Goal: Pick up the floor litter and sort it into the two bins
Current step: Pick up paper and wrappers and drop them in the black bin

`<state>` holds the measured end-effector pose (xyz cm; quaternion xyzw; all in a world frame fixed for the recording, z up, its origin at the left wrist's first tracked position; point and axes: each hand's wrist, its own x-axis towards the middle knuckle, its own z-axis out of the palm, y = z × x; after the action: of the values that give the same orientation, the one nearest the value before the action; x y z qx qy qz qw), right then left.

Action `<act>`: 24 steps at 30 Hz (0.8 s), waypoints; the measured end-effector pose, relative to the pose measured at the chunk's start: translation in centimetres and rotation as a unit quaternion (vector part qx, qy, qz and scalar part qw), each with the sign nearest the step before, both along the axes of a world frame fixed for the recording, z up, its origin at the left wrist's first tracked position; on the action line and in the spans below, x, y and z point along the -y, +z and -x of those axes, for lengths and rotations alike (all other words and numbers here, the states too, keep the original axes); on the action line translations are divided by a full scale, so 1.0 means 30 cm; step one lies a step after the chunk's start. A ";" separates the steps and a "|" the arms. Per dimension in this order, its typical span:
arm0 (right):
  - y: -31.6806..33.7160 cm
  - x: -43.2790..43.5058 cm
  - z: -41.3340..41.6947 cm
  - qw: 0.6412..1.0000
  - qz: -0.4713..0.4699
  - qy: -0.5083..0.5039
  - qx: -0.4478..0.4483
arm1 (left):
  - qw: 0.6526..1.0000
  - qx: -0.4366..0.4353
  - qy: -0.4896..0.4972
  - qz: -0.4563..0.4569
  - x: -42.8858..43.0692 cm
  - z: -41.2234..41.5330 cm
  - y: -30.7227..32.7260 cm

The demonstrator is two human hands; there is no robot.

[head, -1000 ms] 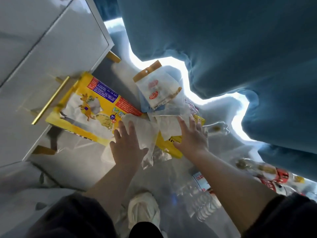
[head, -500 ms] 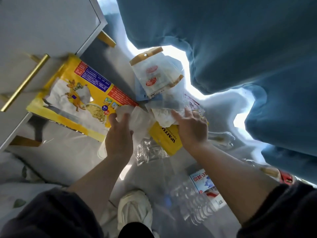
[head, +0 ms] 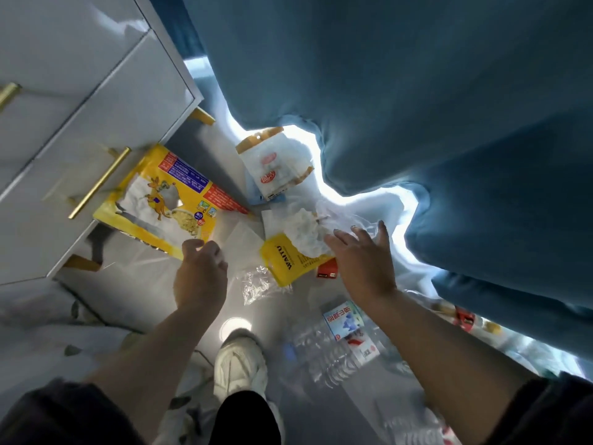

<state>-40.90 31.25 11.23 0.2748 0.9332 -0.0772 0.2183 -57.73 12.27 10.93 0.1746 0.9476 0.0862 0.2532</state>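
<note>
Right-hand grip first: the right hand [head: 362, 264] is spread flat, fingers straight and apart, fingertips touching a crumpled white tissue [head: 305, 232] and the thin clear plastic bag [head: 349, 216] beside it; the left hand [head: 200, 277] hangs lower left with its fingers curled over the edge of a flat white paper sheet [head: 239, 240]; whether that grip pinches the sheet cannot be told, as the fingertips are blurred.

Of the containers, a clear ribbed plastic bottle [head: 330, 351] with a blue, white and red label lies on its side on the pale glossy floor [head: 128, 284] just beside the right forearm, and looks empty; a clear flat pouch [head: 276, 168] with a tan top band and red logos lies near the hem of the heavy blue fabric drape [head: 417, 91], its contents unclear; a large yellow bag [head: 167, 200] printed with a kangaroo and cereal lies flat, its upper edge at the foot of the white cabinet [head: 80, 107] with a gold bar handle [head: 99, 183].

All this litter lies on the floor between cabinet and drape; a small yellow packet [head: 285, 261] lettered WAITU sits partly under the tissue; a small red packet [head: 327, 271] touches its right corner; crumpled clear film [head: 256, 282] lies just beside its lower-left edge; a white shoe [head: 240, 361] stands at bottom centre.
</note>
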 end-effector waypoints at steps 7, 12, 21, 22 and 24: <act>0.322 0.030 -0.201 0.999 0.034 -0.015 -0.006 | 0.999 0.050 -0.014 0.003 -0.005 -0.188 0.306; 0.541 0.036 -0.390 0.998 0.053 -0.013 -0.019 | 0.998 0.068 0.007 -0.005 -0.053 -0.358 0.510; 0.872 -0.051 -0.834 0.997 0.044 0.047 -0.049 | 0.994 0.065 0.056 -0.069 -0.149 -0.783 0.830; 0.899 -0.061 -0.902 0.997 0.049 0.049 -0.041 | 0.993 0.075 0.066 -0.068 -0.155 -0.842 0.864; 0.964 -0.082 -1.035 0.997 0.044 0.051 -0.033 | 0.989 0.101 0.078 -0.071 -0.174 -0.963 0.931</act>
<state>-9.85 33.71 40.14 0.2139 0.9485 -0.1158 0.2029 -28.84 17.48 38.84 0.1078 0.9192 0.1902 0.3274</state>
